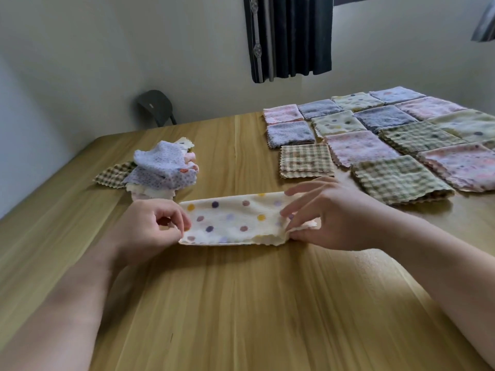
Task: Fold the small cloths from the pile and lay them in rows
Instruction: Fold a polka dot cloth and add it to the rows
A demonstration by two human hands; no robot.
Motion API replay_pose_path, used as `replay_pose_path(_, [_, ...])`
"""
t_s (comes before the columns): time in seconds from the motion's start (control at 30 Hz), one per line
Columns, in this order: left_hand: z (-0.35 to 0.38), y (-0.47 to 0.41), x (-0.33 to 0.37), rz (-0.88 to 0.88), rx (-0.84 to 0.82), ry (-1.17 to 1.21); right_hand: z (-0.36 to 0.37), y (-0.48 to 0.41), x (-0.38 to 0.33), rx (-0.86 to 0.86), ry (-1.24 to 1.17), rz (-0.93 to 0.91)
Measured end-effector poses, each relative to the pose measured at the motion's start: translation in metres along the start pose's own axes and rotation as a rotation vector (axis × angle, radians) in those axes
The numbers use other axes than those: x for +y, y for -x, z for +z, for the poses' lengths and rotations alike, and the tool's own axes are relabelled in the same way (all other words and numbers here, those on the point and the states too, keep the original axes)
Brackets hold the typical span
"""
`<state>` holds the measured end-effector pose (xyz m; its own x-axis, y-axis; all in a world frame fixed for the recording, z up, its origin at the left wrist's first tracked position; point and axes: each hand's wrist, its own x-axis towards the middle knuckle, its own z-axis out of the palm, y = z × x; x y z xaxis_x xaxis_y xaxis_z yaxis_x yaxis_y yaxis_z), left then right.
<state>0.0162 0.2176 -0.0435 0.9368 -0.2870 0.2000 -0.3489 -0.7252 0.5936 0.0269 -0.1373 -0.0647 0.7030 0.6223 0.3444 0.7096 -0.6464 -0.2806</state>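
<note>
From the head camera I see the dotted cloth (235,219) lying on the desk (241,303), in the middle of my view and just ahead of both forearms. It is cream with scattered purple, mauve and yellow dots and a wavy, pinked edge. It lies doubled into a long narrow strip. Its long axis runs left to right across the desk, with the right end sitting a little farther from me than the left. The wavy free edges show along the near side and at the near right corner.

My left hand (150,226) is at the strip's left short end, its fingers (184,223) curled and pinching that edge against the thumb. My right hand (332,215) is at the right end. The thumb is under the ruffled corner and the fingers (302,188) are spread over the top, so they are clamped on the cloth there.

The pile (160,170) of loose cloths sits farther back on the left, well apart from the strip. The folded cloths (375,137) lie as squares in close rows at the back right, in pink, grey-blue, cream dotted and checked fabrics. The nearest checked square is just beyond my right hand.

Past the desk's far edge a dark chair (155,105) stands by the wall, and a dark curtain (289,36) hangs above.
</note>
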Motion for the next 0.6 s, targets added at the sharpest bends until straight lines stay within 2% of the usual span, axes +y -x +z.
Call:
replay_pose_path(0.23, [-0.0015, -0.0030, 0.0065, -0.019, -0.090, -0.170, -0.0036, -0.0016, -0.0029, -0.047, -0.065, 0.022])
replay_pose_path(0.6, [-0.0061, -0.0021, 0.0073, -0.089, -0.160, -0.235, -0.0067, -0.0025, -0.0069, -0.105, -0.051, 0.096])
